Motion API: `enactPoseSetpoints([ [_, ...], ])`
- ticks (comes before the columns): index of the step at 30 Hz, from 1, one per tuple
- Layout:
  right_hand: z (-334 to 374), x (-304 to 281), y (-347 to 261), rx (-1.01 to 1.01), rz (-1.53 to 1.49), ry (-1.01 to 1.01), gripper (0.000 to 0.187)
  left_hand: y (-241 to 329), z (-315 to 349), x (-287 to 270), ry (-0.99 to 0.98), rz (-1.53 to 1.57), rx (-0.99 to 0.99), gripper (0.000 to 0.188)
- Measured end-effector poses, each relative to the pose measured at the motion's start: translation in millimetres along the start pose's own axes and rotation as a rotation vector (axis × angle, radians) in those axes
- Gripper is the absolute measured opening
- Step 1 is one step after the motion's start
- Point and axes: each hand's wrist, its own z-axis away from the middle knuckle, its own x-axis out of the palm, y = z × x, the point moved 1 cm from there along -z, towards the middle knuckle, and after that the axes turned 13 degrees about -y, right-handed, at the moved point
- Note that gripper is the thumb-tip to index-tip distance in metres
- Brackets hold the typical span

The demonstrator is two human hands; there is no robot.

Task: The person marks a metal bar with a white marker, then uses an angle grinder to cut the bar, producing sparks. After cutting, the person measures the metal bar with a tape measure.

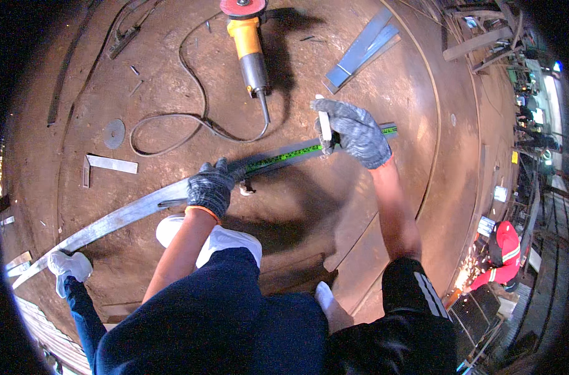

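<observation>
A long flat metal bar lies slantwise on the brown metal surface. Along its right part runs a green tape measure, its blade stretched out. My left hand, in a grey knit glove, is closed over the bar near the tape's left end; its fingertips are partly hidden. Toward the tape's right end, my right hand, gloved alike, grips a white marking stick between thumb and fingers, just above the bar. Whether the stick touches the bar, I cannot tell.
An angle grinder with a red disc lies beyond, its cord looped leftward. Nearby are a grey disc, a metal square and flat strips. At right, a person in red works amid sparks. A white shoe stands left.
</observation>
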Motion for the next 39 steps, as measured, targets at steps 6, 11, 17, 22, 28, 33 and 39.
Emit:
enactPoseSetpoints([
  [6, 42, 10, 63, -0.26, -0.155, 0.235, 0.033, 3, -2, -16, -0.038, 0.013, 0.0, 0.05],
  [11, 35, 24, 105, -0.121, -0.301, 0.291, 0.025, 7, 5, -35, -0.144, -0.007, -0.079, 0.052],
  [17, 19, 47, 125, -0.088, -0.249, 0.303, 0.019, 4, 6, -23, -0.058, -0.041, 0.004, 0.055],
  [22, 1, 56, 128, -0.073, -0.387, 0.298, 0.031, 4, 6, -28, -0.004, -0.07, 0.065, 0.053],
  [28, -14, 72, 128, -0.079, -0.225, 0.179, 0.025, 2, 3, -19, -0.02, -0.054, 0.062, 0.055],
  [33, -22, 68, 140, -0.017, -0.31, 0.244, 0.014, 7, 5, -26, -0.032, -0.085, 0.051, 0.054],
  [39, -44, 74, 153, -0.017, -0.107, 0.133, 0.008, 7, 2, -31, -0.235, -0.019, -0.167, 0.052],
])
